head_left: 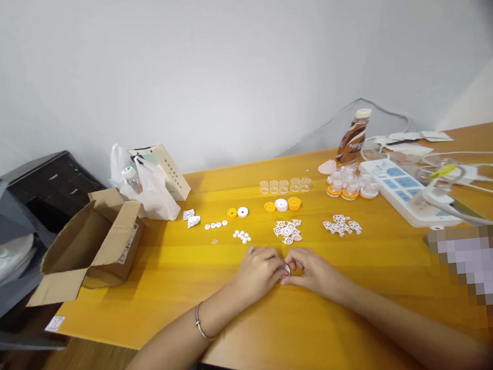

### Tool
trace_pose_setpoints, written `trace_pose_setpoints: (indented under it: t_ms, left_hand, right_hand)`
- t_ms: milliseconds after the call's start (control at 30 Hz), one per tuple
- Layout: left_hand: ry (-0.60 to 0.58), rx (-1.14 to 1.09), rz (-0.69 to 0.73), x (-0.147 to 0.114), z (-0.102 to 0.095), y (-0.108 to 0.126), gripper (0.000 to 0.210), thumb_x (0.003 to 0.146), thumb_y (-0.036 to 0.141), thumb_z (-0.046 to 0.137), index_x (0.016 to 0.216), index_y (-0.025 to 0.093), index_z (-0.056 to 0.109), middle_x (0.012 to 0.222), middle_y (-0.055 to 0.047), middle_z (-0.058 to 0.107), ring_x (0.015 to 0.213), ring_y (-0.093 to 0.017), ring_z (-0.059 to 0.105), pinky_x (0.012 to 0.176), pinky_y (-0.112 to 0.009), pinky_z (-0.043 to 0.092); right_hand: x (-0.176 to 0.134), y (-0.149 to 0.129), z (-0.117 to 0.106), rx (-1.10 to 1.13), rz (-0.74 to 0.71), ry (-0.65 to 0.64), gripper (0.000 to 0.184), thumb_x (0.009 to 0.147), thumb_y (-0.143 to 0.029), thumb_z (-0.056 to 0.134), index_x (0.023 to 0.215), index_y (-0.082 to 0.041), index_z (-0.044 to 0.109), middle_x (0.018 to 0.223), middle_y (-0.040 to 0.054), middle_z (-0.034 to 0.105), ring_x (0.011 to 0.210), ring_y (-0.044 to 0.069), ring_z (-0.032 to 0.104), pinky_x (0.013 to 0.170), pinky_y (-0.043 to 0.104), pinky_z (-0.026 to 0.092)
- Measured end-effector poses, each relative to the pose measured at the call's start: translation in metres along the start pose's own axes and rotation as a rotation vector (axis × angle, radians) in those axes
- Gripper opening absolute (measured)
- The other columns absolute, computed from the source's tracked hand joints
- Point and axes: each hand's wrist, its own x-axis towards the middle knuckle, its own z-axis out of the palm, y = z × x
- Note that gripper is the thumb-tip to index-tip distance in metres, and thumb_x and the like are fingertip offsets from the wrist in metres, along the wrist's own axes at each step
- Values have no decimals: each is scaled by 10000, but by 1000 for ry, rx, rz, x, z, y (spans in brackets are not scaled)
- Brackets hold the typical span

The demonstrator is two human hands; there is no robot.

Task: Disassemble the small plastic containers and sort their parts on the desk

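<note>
My left hand and my right hand meet over the table near its front. Between their fingertips is a small white piece, largely covered by the fingers, so its exact kind does not show. Both hands are closed on it. Just beyond them lie white flat openwork pieces, with a second group of similar white pieces to the right. Small white discs are left of these. Farther back stand yellow and white round caps and a row of clear round cups.
An open cardboard box, a white plastic bag and a cream box stand on the left. At right are capped clear containers, a brown drink bottle and a white power strip with cables. Foil packets lie left of centre.
</note>
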Motion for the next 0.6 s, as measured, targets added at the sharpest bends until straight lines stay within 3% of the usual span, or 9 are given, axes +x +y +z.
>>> trace_pose_setpoints:
  t_ms: [300,600]
  left_hand:
    - [45,152,160,-1,0,0,227,902,314,444,862,217,645,802,-11,621,768,-127,544,729,-298,297]
    - [47,3,-51,2,7,6,82,788,214,569,782,201,650,774,-6,644,762,-138,568,694,-285,324]
  right_hand:
    - [1,4,1,-10,-45,-8,233,692,-282,686,685,-209,465,673,-29,524,658,143,502,620,264,389]
    - [1,5,2,-4,-61,8,218,702,-265,654,670,-209,445,661,-32,509,655,141,497,608,258,383]
